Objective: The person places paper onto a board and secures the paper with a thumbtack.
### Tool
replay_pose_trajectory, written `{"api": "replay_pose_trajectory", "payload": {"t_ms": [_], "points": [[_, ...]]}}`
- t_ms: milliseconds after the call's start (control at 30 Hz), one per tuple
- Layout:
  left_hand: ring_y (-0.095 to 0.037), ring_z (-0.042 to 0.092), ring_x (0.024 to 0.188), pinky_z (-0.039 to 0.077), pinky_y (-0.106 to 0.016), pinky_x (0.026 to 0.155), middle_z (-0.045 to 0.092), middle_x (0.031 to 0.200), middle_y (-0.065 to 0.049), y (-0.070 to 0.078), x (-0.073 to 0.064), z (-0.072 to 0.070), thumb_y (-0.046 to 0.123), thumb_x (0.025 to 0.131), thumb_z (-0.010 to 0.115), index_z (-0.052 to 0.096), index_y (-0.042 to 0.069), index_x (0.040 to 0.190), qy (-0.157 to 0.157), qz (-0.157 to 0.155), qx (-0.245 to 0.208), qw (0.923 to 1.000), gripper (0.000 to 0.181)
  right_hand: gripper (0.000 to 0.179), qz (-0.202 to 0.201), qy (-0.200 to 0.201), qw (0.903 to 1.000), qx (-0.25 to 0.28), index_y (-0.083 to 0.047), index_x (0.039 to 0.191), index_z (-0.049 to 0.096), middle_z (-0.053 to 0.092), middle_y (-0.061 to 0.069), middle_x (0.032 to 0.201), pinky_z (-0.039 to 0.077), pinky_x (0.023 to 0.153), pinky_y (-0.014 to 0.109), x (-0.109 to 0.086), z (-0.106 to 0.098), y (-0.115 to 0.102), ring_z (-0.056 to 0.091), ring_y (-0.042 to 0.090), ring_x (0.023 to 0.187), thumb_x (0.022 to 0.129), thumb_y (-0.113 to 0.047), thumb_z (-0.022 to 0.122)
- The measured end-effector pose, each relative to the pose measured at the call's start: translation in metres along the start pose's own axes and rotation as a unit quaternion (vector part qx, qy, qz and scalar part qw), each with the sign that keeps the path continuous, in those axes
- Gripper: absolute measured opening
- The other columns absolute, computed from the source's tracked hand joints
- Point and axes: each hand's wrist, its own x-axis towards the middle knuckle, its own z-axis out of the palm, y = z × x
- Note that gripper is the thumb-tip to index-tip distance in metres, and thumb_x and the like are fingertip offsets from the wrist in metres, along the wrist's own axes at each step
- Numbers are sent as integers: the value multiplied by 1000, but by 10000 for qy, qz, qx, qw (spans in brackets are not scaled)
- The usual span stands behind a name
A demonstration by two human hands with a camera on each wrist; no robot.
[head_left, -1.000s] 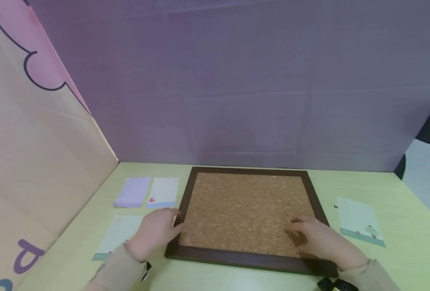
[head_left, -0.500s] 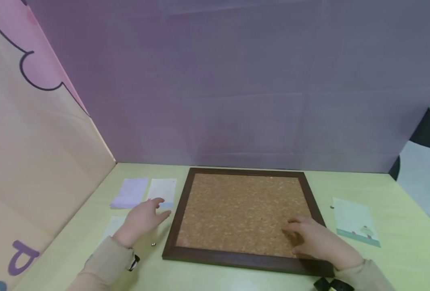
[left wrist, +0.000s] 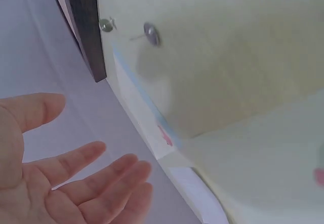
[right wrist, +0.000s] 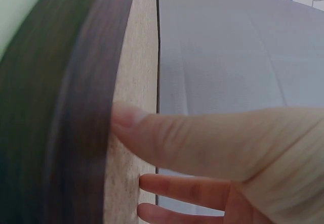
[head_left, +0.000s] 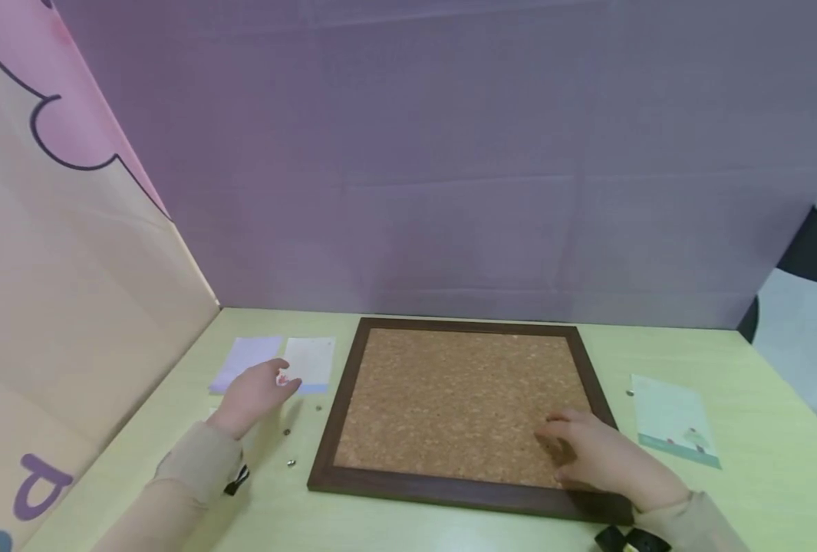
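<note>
A cork board (head_left: 463, 399) in a dark brown frame lies on the table. My left hand (head_left: 252, 392) reaches over the purple paper (head_left: 242, 360) and a white card with a blue edge (head_left: 311, 364). In the left wrist view its fingers are spread and hold nothing. Silver thumbtacks sit between this hand and the board, one thumbtack (left wrist: 152, 34) with its pin showing. My right hand (head_left: 604, 456) is at the board's right side, fingers loosely bent and holding nothing. In the right wrist view its thumb is right at the frame's inner edge, fingertips at the cork.
On the right lies a white card with a green edge (head_left: 677, 418), one small tack (head_left: 630, 392) beside it. My left forearm hides most of another card at front left. A purple cloth backdrop (head_left: 477, 192) rises behind the table (head_left: 760, 399); a printed panel (head_left: 90, 307) stands left.
My left hand has moved left from the board's frame to over the papers. Thumbtacks on the table have come into sight. The right hand stays at the board.
</note>
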Motion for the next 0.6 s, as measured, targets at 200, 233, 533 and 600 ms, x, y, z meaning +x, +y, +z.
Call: {"api": "replay_pose_trajectory", "payload": {"t_ms": [200,233,533,600], "points": [[-41,61,102,46,-53,88,61,116,-28,-2,11,-4,28,91,54,50,-11,124,-181,-163,-4,9997,51,58,237,-196,9995,77,-7,116,65,58,20,119,47,87,54,2,-1,-2,54,43,108,63,-20,85],[-42,60,103,46,-53,89,60,117,-29,-2,13,-4,28,91,54,50,-11,124,-201,-173,-9,9996,51,58,268,-224,9994,82,-7,116,65,58,19,119,47,87,54,2,-2,-2,54,43,108,63,-20,85],[-44,56,108,44,-52,92,57,121,-31,-5,31,-1,27,91,54,49,-12,124,-182,-223,-251,9993,51,59,271,-128,9995,47,-6,116,65,58,21,120,45,90,56,0,-2,-4,53,43,110,62,-21,86],[-44,57,107,44,-52,93,57,120,-32,-6,34,-1,27,91,55,49,-12,124,-190,-308,-312,9989,51,59,201,-74,9998,20,-6,116,65,58,21,120,45,90,56,0,-3,-4,53,44,109,62,-21,86]]}}
